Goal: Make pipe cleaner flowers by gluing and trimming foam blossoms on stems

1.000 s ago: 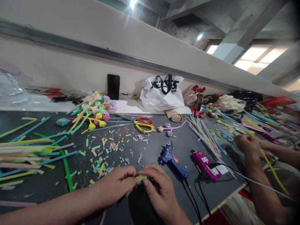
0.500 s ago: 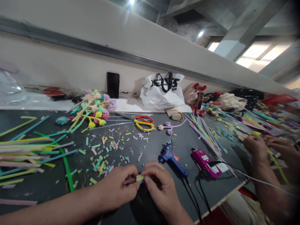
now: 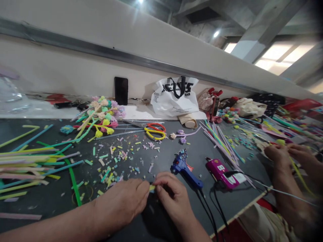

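Observation:
Low in the middle of the head view, a short yellow piece of pipe cleaner shows between my two hands. My right hand pinches its right end between thumb and fingertips. Closed around its other end, my left hand has its back turned up and hides most of its fingers. A bit of pale blue shows just under the yellow piece. Right of my right hand lies a blue glue gun, its nozzle end pointing away. Small cut pipe-cleaner bits are scattered beyond my left hand.
Long pipe cleaners lie in a bundle at left. Behind are finished fuzzy flowers, scissors, a phone and a white bag. A magenta corded device lies right, near a co-worker's hands.
My left hand has rolled over, its back now covering fingers that showed before. The yellow piece has shifted slightly up and right. The co-worker's hands have moved slightly right.

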Demonstrator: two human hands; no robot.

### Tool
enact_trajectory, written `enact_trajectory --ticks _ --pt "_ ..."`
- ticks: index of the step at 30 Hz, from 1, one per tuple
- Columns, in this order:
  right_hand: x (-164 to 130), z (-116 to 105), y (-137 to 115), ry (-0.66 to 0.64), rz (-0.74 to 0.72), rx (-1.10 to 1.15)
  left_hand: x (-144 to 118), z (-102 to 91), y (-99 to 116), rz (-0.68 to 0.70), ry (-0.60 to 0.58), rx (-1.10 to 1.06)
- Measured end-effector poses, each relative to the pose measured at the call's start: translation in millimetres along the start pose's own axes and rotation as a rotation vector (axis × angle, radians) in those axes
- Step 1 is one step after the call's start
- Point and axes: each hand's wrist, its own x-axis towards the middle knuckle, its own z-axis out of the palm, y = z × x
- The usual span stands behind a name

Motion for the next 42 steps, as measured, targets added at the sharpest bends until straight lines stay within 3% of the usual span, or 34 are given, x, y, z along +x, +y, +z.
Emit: enact_trajectory --ticks 4,11,18,25,42 --pt "-1 1 1 -0.032 0.100 0.158 -1 -1.1 -1 0.008 -0.027 0.006" --pt "1 3 1 -0.043 0.162 0.205 1 -2.9 -2 -0.018 -0.011 -0.111" --pt "-1 0 1 -0.045 0.105 0.166 4 -9.1 0 -0.258 0.037 -0.468" --pt "-2 0 0 -0.066 0.061 0.144 11 -18.8 -5 -0.300 -0.167 -0.760" --pt "0 -3 1 -0.125 0.139 0.338 10 -18.3 -4 -0.258 -0.228 -0.809"
